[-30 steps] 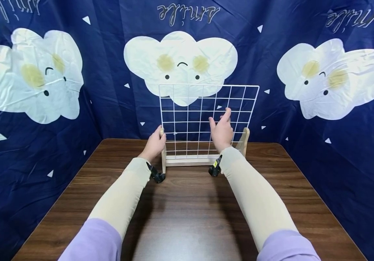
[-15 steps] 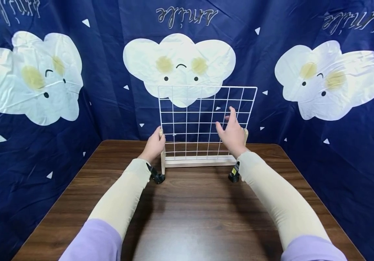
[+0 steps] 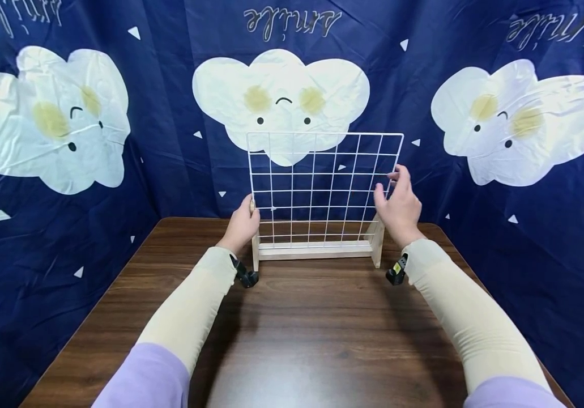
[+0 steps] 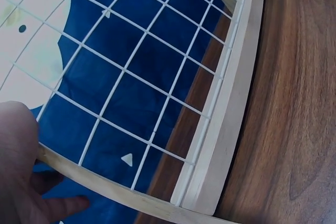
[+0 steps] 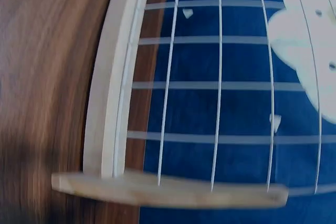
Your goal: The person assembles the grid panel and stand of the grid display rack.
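A white wire grid panel (image 3: 292, 174) stands upright in a light wooden stand, made of a base bar (image 3: 314, 251) with a side piece at each end. My left hand (image 3: 241, 226) grips the upper part of the left side piece (image 4: 105, 183); in the left wrist view its fingers pass behind the wood. At the panel's right edge is my right hand (image 3: 401, 208), fingers loosely bent and spread from the thumb, above the right side piece (image 3: 376, 243). Whether it touches the wire is unclear. The right wrist view shows that side piece (image 5: 173, 193) but no hand.
The stand rests on a dark wood-grain table (image 3: 302, 328), near its back edge. A blue curtain (image 3: 169, 170) with white clouds hangs behind and on both sides. Each wrist wears a black camera, such as the right one (image 3: 397, 272).
My right hand has moved right, from in front of the grid to its right edge. My left hand keeps its grip on the left side piece, and the stand has not visibly moved.
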### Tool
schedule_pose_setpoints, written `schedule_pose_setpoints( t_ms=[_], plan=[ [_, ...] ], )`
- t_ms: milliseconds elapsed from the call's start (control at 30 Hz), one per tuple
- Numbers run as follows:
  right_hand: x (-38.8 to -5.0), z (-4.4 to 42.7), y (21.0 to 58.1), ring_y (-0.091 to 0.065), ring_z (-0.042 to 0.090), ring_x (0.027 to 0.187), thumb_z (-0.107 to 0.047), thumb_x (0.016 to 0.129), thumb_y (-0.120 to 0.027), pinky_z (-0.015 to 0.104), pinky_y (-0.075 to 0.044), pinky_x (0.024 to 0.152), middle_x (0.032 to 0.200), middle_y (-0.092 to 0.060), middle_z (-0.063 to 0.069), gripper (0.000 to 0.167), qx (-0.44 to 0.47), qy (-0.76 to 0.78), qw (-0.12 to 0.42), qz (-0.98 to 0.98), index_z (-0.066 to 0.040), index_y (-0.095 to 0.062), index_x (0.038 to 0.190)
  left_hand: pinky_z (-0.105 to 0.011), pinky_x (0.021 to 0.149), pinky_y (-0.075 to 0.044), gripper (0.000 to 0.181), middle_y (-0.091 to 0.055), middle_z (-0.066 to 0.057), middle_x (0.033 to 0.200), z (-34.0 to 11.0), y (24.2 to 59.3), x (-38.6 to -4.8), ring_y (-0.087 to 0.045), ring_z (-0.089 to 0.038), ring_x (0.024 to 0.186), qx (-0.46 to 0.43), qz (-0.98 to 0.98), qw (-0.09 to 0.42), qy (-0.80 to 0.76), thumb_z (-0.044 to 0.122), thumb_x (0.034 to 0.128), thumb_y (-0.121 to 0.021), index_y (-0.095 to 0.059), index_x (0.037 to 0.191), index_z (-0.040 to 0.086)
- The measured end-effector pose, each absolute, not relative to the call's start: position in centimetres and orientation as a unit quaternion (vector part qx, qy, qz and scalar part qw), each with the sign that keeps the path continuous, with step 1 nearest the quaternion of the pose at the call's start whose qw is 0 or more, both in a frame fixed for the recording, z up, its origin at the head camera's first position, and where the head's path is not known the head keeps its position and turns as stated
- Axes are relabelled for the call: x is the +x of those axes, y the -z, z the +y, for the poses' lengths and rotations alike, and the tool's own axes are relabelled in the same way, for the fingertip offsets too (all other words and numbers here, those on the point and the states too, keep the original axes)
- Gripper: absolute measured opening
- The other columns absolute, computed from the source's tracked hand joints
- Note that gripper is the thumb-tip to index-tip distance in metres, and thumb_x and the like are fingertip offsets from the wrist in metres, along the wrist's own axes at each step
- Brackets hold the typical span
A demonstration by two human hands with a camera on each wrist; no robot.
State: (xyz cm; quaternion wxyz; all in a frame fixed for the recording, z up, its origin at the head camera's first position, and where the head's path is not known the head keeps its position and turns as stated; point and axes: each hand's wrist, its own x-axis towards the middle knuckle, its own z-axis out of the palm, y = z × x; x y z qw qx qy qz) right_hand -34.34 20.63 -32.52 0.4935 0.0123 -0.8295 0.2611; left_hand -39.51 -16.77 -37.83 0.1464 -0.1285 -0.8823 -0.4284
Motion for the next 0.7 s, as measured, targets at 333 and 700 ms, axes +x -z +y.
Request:
schedule_pose_setpoints(
  t_ms=[333, 700],
  plan=[
    [-36.0, 24.6, 35.5, -0.058, 0.04, 0.124, -0.031, 0.103, -0.049, 0.057, -0.044, 0.099, 0.137, -0.061, 0.016, 0.055, -0.002, -0.301, 0.345, -0.889, -0.008, -0.039, 0.152, -0.05, 0.109, -0.041, 0.049, -0.059, -0.023, 0.137, -16.6, 37.4, -39.1, -0.055, -0.039, 0.128, -0.12, -0.907, 0.177, 0.362, 0.027, 0.1096, -0.032, -0.041, 0.152, 0.005],
    [-37.0, 24.4, 37.2, -0.058, 0.042, 0.124, -0.019, 0.108, -0.04, 0.053, -0.042, 0.106, 0.13, -0.066, 0.018, 0.038, 0.029, -0.306, 0.284, -0.908, -0.001, -0.064, 0.131, -0.052, 0.109, -0.041, 0.051, -0.052, -0.018, 0.148, -16.5, 36.6, -39.1, -0.05, -0.037, 0.135, -0.093, -0.93, 0.153, 0.322, 0.031, 0.1102, -0.032, -0.037, 0.156, 0.009]
  ],
)
